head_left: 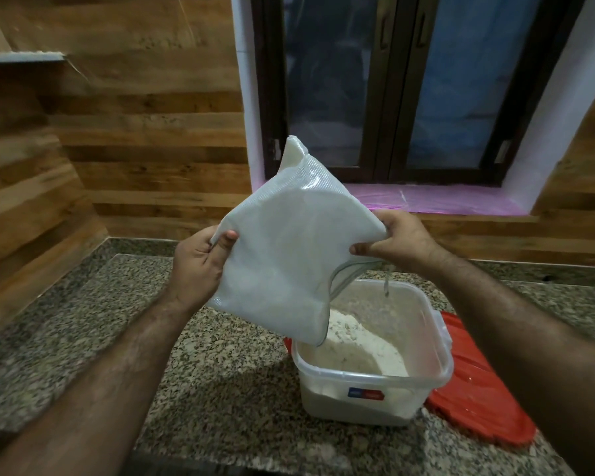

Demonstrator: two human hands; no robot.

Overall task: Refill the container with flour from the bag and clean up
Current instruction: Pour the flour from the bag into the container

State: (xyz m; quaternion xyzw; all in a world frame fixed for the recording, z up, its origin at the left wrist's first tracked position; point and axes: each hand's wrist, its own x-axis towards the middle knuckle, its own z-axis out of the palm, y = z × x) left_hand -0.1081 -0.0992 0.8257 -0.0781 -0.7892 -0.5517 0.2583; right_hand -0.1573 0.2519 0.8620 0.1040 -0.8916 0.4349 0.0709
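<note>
A white plastic flour bag (289,249) is tilted over a clear square container (375,383), its open corner pointing down into it. My left hand (200,262) pinches the bag's left edge. My right hand (395,238) grips its right corner, near the opening. A mound of flour (354,348) lies inside the container, heaped towards its left side. The bag covers the container's rear left rim.
A red lid (478,400) lies flat on the speckled granite counter (220,383), partly under the container's right side. Wood-panelled walls stand behind and to the left. A dark-framed window (409,91) with a pink sill is straight ahead.
</note>
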